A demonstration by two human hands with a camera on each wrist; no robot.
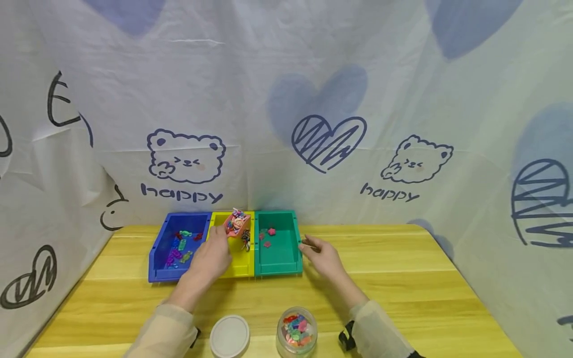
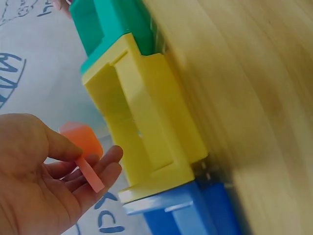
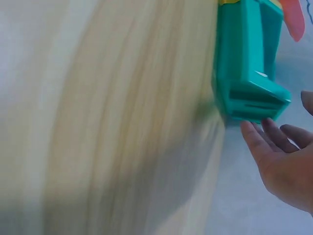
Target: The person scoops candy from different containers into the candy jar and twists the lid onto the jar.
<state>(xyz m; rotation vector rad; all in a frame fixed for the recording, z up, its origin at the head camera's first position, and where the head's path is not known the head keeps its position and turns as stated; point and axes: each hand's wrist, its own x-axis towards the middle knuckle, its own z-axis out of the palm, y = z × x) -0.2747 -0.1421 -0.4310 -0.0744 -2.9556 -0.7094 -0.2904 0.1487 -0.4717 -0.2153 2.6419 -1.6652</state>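
Note:
A small coral-pink scoop (image 2: 82, 139) is pinched by its handle in my left hand (image 1: 215, 256). In the head view it is tilted over the yellow bin (image 1: 239, 266), loaded with striped, multicoloured little pieces (image 1: 237, 221). Inside that bin, dark and striped pieces (image 1: 245, 239) lie toward the right wall. My right hand (image 1: 324, 256) has its fingers loosely extended, with fingertips right at the outer right side of the green bin (image 3: 254, 100). A few pink flower-like pieces (image 1: 271, 231) lie in the green bin.
Left of the yellow bin, a blue bin (image 1: 167, 273) contains several translucent coloured pieces. Near the table's front edge stand a clear jar (image 1: 309, 343) of mixed colourful pieces and a round white lid (image 1: 230, 336). A printed cloth (image 1: 268, 99) hangs behind the wooden table (image 1: 380, 278).

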